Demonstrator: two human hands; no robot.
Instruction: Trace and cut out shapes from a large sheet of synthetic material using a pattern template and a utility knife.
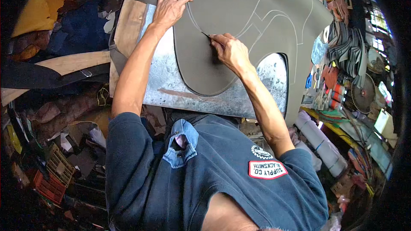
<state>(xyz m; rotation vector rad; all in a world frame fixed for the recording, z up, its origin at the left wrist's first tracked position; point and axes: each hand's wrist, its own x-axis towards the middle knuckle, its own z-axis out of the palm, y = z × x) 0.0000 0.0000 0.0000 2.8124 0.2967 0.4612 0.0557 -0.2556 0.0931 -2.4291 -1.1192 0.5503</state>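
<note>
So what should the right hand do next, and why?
Perhaps slide the slim pointed tool a little along the white curved line: the right hand holds its tip at that line, while the left hand rests on the grey-brown sheet.

Workshop interior: daylight enters by a window (377, 21) at upper right; a red crate (49, 187) and tan crate (61, 164) lie amid shadowed clutter (85, 162) at lower left.
</note>
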